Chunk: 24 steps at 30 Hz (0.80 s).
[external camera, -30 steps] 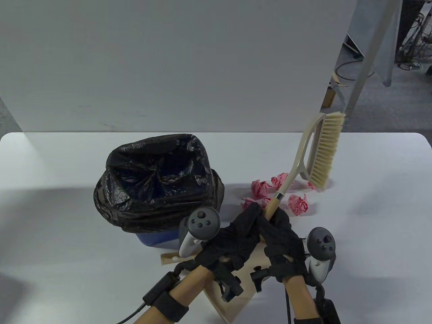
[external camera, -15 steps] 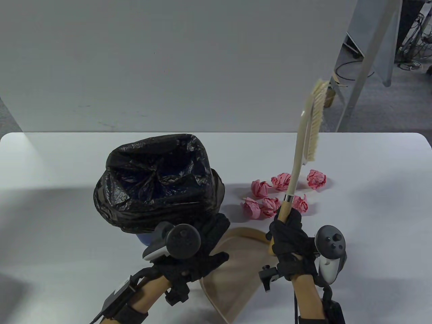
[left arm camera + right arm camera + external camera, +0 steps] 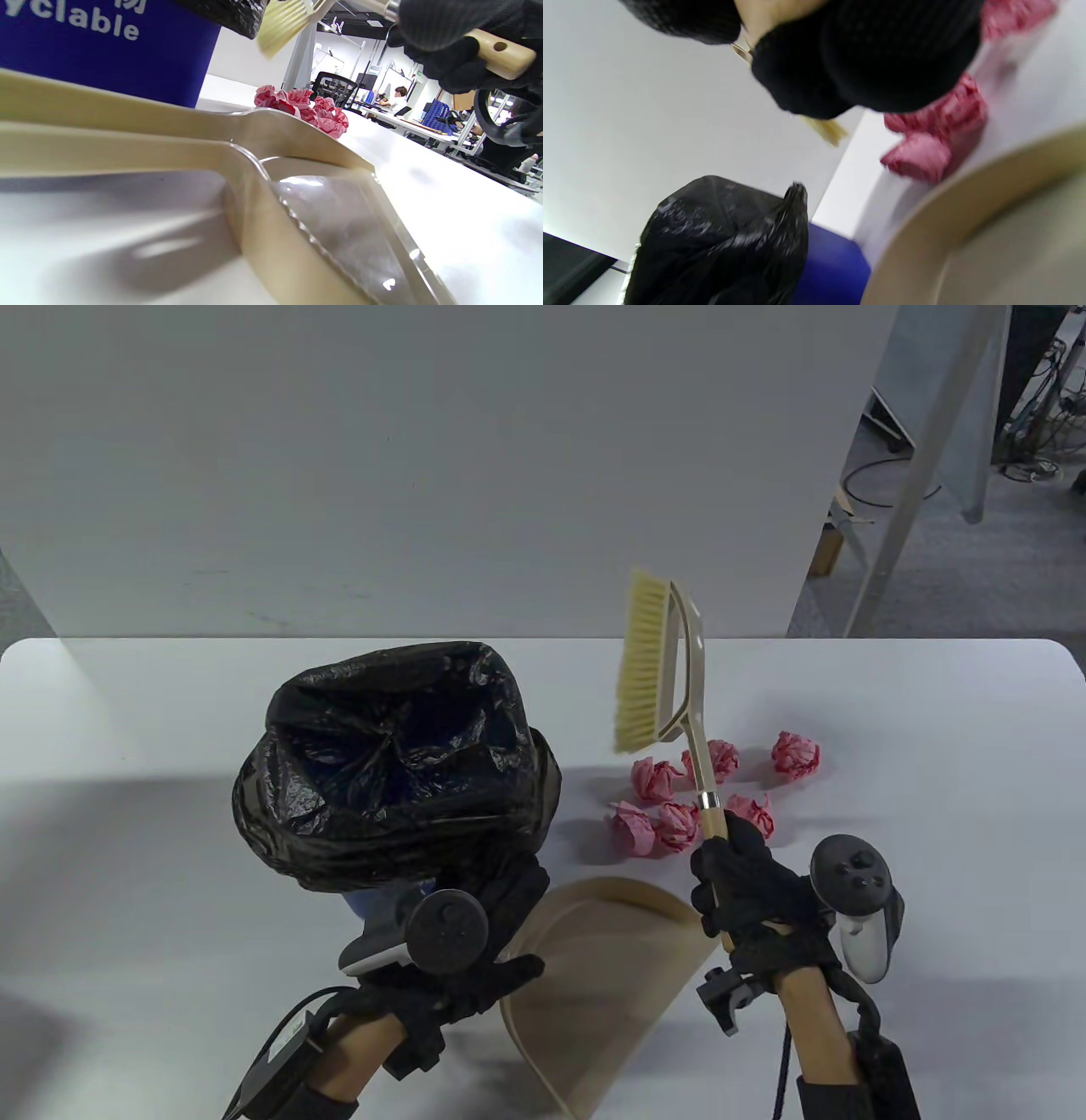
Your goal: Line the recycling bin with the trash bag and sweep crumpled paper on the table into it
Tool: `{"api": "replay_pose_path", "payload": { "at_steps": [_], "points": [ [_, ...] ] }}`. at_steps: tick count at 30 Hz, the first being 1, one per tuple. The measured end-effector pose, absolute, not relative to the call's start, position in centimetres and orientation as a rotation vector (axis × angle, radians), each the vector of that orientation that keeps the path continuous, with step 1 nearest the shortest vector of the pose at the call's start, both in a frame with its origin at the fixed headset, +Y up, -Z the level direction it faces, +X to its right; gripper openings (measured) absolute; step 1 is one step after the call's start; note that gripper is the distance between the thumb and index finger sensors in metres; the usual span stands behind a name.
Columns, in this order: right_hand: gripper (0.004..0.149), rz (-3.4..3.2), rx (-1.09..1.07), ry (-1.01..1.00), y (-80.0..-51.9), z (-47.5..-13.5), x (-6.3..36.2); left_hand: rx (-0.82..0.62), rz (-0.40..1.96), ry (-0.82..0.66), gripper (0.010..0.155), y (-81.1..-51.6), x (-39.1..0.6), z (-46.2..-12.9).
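Note:
A blue recycling bin point(image 3: 106, 51) lined with a black trash bag point(image 3: 399, 763) stands left of centre. Several pink crumpled paper balls point(image 3: 679, 806) lie to its right. My right hand point(image 3: 747, 891) grips the wooden handle of a beige brush point(image 3: 649, 670). The brush is raised over the paper and tilted left, its bristles facing the bin. A beige dustpan point(image 3: 602, 976) lies near the front edge, its mouth towards the paper. My left hand point(image 3: 484, 937) holds the pan's left rim, thumb laid over it. In the right wrist view the fingers point(image 3: 865, 55) wrap the handle above the paper point(image 3: 933, 135).
A grey panel point(image 3: 424, 458) stands behind the table's far edge. Right of it are metal legs and floor cables point(image 3: 925, 475). Bare white tabletop point(image 3: 933, 780) stretches right of the paper and left of the bin.
My left hand let go of the brush handle and dropped to the dustpan's left rim. The brush head swung from right to left, its bristles turning towards the bin.

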State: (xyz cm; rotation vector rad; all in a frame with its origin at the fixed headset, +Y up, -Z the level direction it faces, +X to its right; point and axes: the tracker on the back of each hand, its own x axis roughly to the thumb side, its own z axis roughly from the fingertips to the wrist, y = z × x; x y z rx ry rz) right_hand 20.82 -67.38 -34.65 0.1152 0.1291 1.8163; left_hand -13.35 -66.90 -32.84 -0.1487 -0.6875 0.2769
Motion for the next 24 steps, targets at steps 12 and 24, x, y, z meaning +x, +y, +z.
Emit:
{"api": "replay_pose_path", "payload": {
  "at_steps": [12,24],
  "points": [
    [0.064,1.872,0.109,0.542,-69.0,-34.2,20.8,-0.200,0.309,-0.647,0.085,-67.5,-13.7,-33.3],
    [0.063,1.976,-0.177,0.340,-67.8,-33.5,25.5,-0.252,0.289,-0.615,0.083,-67.9,-13.6,-33.4]
  ]
}}
